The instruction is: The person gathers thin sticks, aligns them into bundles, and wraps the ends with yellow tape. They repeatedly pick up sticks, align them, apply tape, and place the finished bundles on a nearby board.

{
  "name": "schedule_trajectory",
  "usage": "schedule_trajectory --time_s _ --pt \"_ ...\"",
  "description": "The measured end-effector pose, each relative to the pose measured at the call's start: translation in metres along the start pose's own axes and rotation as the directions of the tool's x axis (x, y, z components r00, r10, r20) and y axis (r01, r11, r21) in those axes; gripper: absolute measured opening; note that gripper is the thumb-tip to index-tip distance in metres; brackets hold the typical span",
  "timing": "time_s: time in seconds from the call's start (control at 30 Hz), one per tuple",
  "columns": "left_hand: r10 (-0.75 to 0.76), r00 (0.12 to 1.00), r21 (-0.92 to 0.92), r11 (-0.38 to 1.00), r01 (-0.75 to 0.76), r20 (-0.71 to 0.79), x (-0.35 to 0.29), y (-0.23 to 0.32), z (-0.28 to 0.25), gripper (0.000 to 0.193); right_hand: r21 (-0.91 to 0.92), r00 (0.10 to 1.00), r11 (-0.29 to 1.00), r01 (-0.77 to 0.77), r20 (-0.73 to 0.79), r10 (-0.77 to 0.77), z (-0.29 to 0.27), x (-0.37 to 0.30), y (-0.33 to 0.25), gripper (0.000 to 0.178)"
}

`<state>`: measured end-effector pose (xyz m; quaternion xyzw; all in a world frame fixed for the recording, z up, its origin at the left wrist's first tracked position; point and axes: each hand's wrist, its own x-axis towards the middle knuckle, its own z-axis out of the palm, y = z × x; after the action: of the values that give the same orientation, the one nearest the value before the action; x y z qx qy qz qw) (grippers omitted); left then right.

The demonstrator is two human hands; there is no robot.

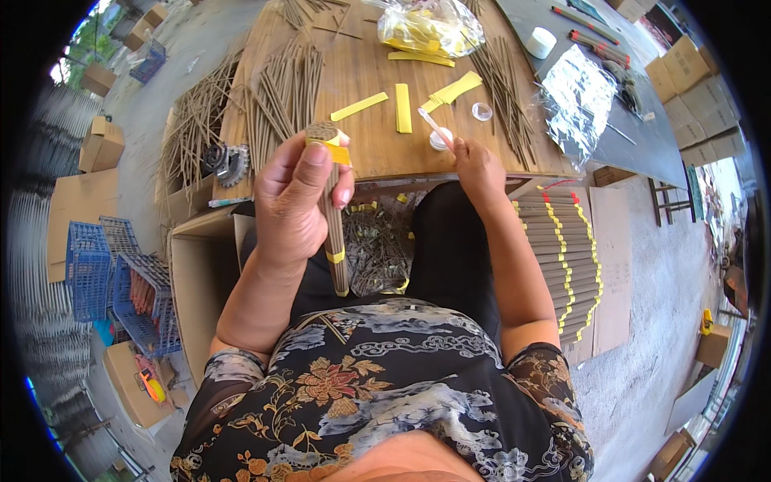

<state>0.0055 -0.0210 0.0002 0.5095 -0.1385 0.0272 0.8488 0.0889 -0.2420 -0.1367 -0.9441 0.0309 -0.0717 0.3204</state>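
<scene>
My left hand [291, 201] is closed around a bundle of brown incense sticks [334, 229], held upright at a slant with its top end toward the table. A yellow paper strip [337, 153] wraps its upper part, one end sticking out to the right; more yellow bands circle it lower down. Between the fingers of my right hand [480, 170] is a thin pale brush [436, 124], its whitish tip pointing up and left. Just under the brush stands a small white jar [439, 141], and a clear round lid [482, 112] lies beside it.
Yellow paper strips [403, 108] and loose incense sticks [281, 92] lie on the wooden table [365, 157]. A plastic bag [430, 28] sits farther back. Banded bundles [562, 257] are stacked at right. A cardboard box [197, 297] and blue crates [144, 305] stand at left.
</scene>
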Motion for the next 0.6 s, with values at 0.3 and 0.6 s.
schedule_trajectory --time_s 0.3,0.6 --pt "0.102 0.995 0.302 0.949 -0.091 -0.022 -0.014 0.003 0.019 0.028 0.892 0.846 0.290 0.348 -0.165 -0.508 -0.080 -0.067 -0.142 0.055" --pt "-0.030 0.963 -0.059 0.997 0.048 0.268 -0.036 0.025 0.014 0.037 0.997 0.789 0.071 0.027 0.022 -0.615 -0.082 -0.084 -0.156 0.031"
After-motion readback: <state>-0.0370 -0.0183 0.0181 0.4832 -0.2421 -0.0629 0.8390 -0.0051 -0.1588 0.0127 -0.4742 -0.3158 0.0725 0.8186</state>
